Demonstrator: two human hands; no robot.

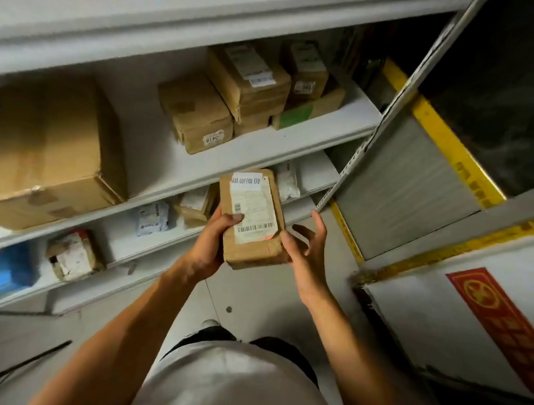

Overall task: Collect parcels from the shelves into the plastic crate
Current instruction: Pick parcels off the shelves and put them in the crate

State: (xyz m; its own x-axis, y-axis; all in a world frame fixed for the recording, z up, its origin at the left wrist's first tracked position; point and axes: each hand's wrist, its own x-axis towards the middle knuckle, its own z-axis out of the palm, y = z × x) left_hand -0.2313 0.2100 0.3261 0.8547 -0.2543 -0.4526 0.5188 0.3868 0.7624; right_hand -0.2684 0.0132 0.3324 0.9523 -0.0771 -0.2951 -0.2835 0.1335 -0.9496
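A small brown cardboard parcel with a white shipping label and barcodes is held in front of the shelves, above the floor. My left hand grips its left edge, thumb lying on the label. My right hand holds the lower right corner, thumb on the parcel's top edge and fingers spread behind it. More brown parcels stand on the middle white shelf. No plastic crate is in view.
A large cardboard box fills the shelf's left. The lower shelf holds small parcels, a grey bag and a blue item. A metal upright, a yellow-edged roller door and a white panel stand on the right.
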